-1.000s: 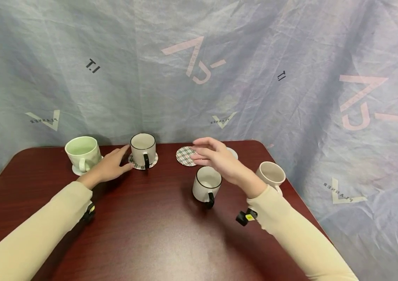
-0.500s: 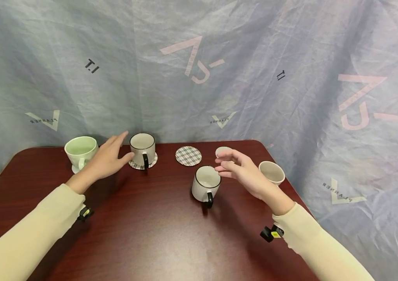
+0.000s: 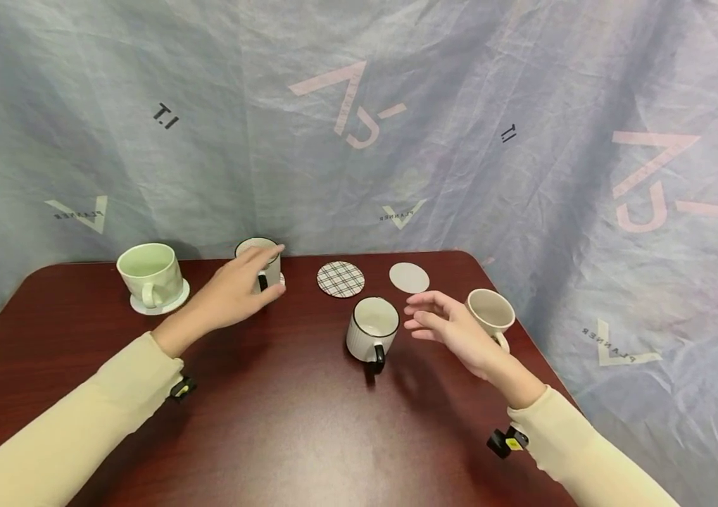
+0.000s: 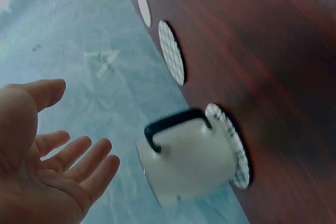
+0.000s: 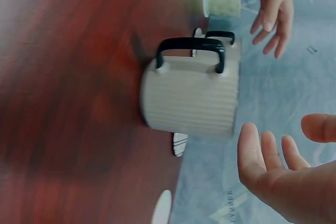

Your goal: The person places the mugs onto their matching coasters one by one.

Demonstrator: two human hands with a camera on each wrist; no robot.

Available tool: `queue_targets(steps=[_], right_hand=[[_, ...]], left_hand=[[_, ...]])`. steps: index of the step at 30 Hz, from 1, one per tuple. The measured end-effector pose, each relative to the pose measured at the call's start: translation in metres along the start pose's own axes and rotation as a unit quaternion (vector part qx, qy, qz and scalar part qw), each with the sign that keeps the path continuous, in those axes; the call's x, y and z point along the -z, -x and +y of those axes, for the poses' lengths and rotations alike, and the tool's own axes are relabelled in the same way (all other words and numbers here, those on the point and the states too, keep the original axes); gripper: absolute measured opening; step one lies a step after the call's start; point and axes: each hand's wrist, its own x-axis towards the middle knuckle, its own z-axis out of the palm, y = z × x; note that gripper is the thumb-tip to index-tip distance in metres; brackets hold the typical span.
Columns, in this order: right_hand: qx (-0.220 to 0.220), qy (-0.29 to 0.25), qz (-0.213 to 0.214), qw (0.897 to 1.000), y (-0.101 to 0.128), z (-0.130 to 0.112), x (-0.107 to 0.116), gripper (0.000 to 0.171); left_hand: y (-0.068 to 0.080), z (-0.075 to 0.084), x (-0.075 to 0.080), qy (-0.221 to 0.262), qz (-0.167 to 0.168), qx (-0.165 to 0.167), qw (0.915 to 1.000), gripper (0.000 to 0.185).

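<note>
Head view, itemised for you: a dark red table [image 3: 283,422] carrying a green cup [image 3: 148,274] on its white saucer [image 3: 172,301] at far left, then a black-rimmed mug [image 3: 262,262] standing upright on a plaid coaster [image 4: 231,148], an unoccupied plaid coaster [image 3: 341,279], a plain white coaster [image 3: 409,277], a second black-rimmed mug [image 3: 372,336] on bare wood nearer to you, and a cream cup [image 3: 490,315] by the right edge. Each seated vessel sits centred on its disc, which reads as a pairing of cups with coasters. Your left hand [image 3: 232,294] is extended over the mug on the coaster, palm turned to it, fingers [image 4: 84,166] straight and slightly spread, not gripping; contact cannot be confirmed. Your right hand [image 3: 454,331] hovers between the second mug and the cream cup, palm toward the mug, fingers [image 5: 268,153] relaxed and apart, holding nothing. Both forearms, in beige sleeves, reach in from the near edge.
</note>
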Motion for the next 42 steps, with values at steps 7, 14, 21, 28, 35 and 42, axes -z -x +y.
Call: queue_targets(steps=[7, 14, 21, 28, 35, 42], right_hand=[[-0.011, -0.002, -0.006, 1.000, 0.008, 0.020, -0.006, 0.044], [-0.034, 0.005, -0.021, 0.999, 0.015, 0.034, -0.014, 0.041], [-0.040, 0.009, -0.034, 0.999, 0.016, 0.039, -0.018, 0.044], [-0.045, -0.003, -0.047, 0.998, 0.015, 0.041, -0.021, 0.044], [-0.053, -0.020, -0.062, 0.996, 0.015, 0.047, -0.028, 0.044], [-0.048, -0.036, -0.071, 0.996, 0.015, 0.050, -0.032, 0.045]], left_hand=[[-0.016, 0.010, -0.030, 0.013, -0.030, -0.015, 0.9993, 0.072], [-0.037, 0.010, -0.060, 0.014, -0.052, -0.019, 0.9984, 0.073], [-0.051, 0.001, -0.074, 0.021, -0.066, 0.003, 0.9976, 0.072], [-0.061, -0.003, -0.078, 0.017, -0.083, 0.028, 0.9960, 0.073], [-0.072, -0.009, -0.091, 0.025, -0.096, 0.045, 0.9941, 0.074], [-0.079, -0.010, -0.103, 0.010, -0.110, 0.073, 0.9912, 0.076]])
